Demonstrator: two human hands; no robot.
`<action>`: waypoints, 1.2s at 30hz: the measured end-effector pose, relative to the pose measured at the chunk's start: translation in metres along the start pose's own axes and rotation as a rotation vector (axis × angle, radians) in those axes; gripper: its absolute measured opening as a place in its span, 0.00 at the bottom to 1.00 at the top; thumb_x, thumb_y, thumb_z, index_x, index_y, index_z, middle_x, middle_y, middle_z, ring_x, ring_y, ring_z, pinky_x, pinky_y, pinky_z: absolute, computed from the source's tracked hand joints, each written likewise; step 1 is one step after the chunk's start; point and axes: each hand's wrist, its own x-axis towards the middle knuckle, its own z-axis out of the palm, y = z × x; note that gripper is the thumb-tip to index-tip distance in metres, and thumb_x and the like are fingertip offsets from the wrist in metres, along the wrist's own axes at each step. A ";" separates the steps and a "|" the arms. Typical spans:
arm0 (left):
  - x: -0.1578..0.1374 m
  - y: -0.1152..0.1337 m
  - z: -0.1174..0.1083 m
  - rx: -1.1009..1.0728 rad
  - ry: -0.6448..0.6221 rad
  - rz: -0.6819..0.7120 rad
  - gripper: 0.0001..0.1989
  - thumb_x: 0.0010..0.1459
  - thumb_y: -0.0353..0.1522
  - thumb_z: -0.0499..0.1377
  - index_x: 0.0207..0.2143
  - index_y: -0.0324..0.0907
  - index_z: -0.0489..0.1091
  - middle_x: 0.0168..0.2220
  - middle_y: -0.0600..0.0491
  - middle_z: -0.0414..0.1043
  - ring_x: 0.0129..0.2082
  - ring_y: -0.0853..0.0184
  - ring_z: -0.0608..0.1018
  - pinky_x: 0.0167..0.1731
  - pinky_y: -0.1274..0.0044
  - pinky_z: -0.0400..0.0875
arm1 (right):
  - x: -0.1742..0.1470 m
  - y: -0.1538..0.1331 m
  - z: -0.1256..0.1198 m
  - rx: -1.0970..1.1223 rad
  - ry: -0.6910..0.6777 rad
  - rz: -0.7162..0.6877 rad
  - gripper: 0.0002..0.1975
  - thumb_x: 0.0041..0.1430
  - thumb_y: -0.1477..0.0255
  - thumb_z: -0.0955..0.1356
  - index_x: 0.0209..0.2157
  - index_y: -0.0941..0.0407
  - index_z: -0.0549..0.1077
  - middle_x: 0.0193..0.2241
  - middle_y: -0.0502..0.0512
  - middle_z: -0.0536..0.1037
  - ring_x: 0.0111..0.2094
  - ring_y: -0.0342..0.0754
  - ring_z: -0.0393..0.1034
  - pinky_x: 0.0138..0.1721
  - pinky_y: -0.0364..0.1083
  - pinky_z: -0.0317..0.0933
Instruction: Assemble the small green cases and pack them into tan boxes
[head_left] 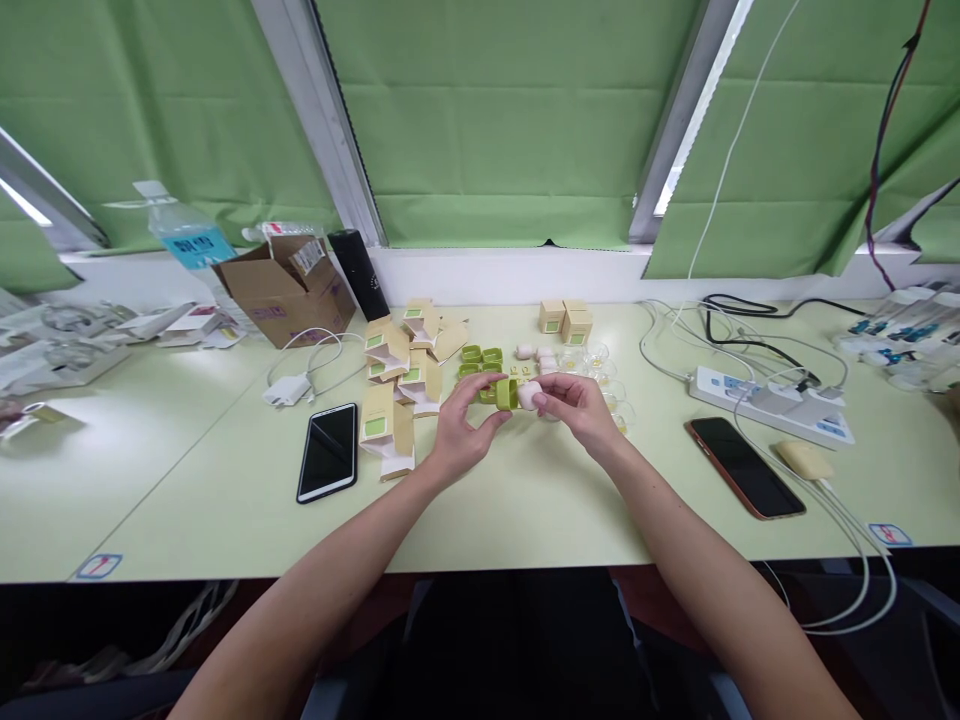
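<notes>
1. two bare hands are above the middle of the desk (525, 510), nearer to its back edge than to its front edge.
2. left hand (463, 428): the thumb and fingers are bent and grip one green cup (507, 394), which is tilted on its side.
3. right hand (581, 405): the thumb and fingertips are pinched on one pale rounded piece (529, 395), just to the right of the cup; whether these two touch, i cannot tell.
4. behind the hands, toward the back edge of the desk, more green cups (481, 356) stand in a group, with other pale pieces (544, 360) to the right of them.
5. beside these, more to the right, are several clear plastic domes (598, 354).
6. to the left of the left hand there are unfolded small cartons (386, 420); some of them overlap.
7. near the back edge, two shut cartons (576, 327) stand side by side.
8. one white-framed phone (328, 452) lies left of the cartons, and one brown-edged phone (745, 467) lies toward the right side of the desk, in front of a white power strip (769, 408).
</notes>
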 end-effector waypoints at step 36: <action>-0.004 0.003 0.004 0.114 -0.007 0.178 0.22 0.62 0.31 0.67 0.57 0.44 0.70 0.53 0.45 0.80 0.53 0.59 0.82 0.50 0.67 0.80 | -0.001 0.008 0.011 -0.008 0.047 -0.044 0.28 0.49 0.45 0.78 0.34 0.57 0.83 0.26 0.53 0.81 0.26 0.45 0.72 0.32 0.46 0.70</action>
